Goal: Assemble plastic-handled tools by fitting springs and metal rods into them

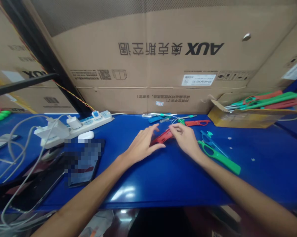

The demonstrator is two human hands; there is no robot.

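**A:** What is shown at the hands?

**B:** A red plastic piece (161,137) is seen lying on the blue table (163,177), near the middle. It is pinched at its far end by the curled fingertips of the right hand (185,138). The left hand (142,146) is laid flat beside it, fingers spread loosely, nothing gripped.

**A:** And what is found around them?

**B:** A green plastic piece (219,157) is placed just right of the right wrist. A white power strip (76,126) is seen at the left, and a cardboard tray (247,117) of red and green pieces at the far right.
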